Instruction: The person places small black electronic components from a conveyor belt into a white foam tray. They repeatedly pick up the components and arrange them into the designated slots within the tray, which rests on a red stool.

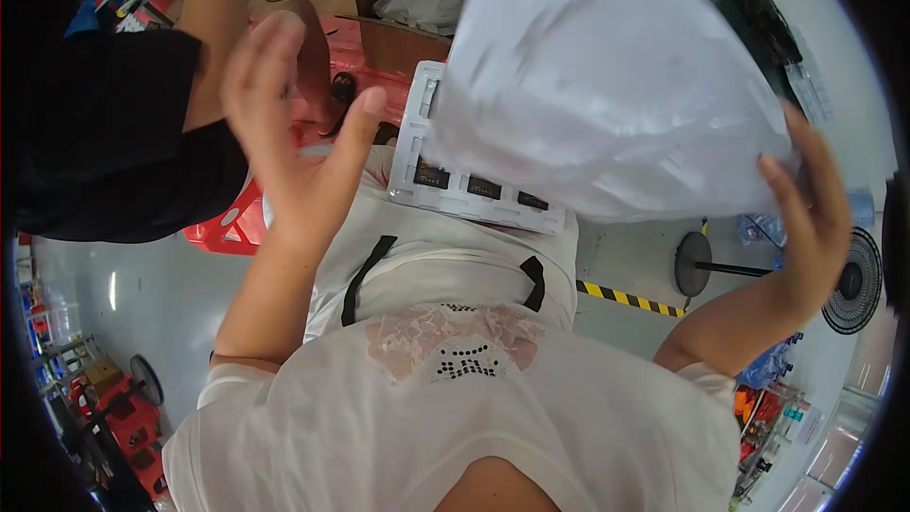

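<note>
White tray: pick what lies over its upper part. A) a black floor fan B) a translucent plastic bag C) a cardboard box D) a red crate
B: the translucent plastic bag, its edge held by the right hand, covers the upper part of the white tray.

Bright, even indoor light, apparently from overhead. Soft glare on the glossy grey floor (161,284), with a small white streak of reflection at left. Pale sheen across the white bag (607,85), smeared by motion blur, its folds indistinct. Left hand (284,123) slightly soft at the fingertips; right hand (815,218) sharper. Shadows faint and diffuse. Strong fisheye bending toward the rim, black corners beyond the circular frame, detail cramped and dim along the edges.
</note>
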`<state>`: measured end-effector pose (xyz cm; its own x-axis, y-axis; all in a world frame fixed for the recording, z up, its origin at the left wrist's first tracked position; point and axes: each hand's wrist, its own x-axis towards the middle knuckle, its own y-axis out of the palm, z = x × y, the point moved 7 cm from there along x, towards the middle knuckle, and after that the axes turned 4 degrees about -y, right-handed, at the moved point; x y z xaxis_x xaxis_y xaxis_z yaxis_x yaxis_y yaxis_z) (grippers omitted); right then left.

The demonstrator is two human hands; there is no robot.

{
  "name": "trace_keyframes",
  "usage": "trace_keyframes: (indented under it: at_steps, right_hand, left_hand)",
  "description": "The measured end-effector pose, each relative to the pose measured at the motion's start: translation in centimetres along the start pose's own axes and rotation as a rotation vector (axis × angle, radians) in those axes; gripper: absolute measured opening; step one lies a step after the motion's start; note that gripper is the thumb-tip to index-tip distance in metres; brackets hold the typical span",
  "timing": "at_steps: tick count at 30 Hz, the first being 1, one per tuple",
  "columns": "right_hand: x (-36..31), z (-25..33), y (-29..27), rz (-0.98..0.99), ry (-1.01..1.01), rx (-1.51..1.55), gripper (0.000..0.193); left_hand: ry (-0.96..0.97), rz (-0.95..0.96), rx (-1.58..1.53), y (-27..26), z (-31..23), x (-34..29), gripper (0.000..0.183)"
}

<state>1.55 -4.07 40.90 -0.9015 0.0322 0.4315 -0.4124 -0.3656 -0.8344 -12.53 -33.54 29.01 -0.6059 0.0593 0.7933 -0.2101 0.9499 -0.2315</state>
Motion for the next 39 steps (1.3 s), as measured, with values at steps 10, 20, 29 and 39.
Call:
trace_keyframes:
  at_steps: [10, 20, 29, 39]
  right_hand:
    - [6.7, 11.9, 14.7, 0.148, -0.844, -0.366, 0.028]
    - [-3.8, -9.0, 27.5, -0.011, 0.091, -0.128, 0.041]
    - [-16.0, -23.2, 33.2, 0.015, 1.000, 0.104, 0.058]
    - [-15.4, -24.7, 35.9, -0.036, 1.004, 0.107, 0.062]
  left_hand:
    - [-0.566, 0.626, -0.505, 7.9, 4.3, -4.0, 0.044]
    - [-0.886, 0.596, -0.068, 9.6, 21.7, -19.3, 0.035]
    - [-0.765, 0.589, 0.066, 15.3, 21.7, -14.2, 0.036]
    - [-0.834, 0.610, 0.351, 14.5, 25.6, -18.8, 0.044]
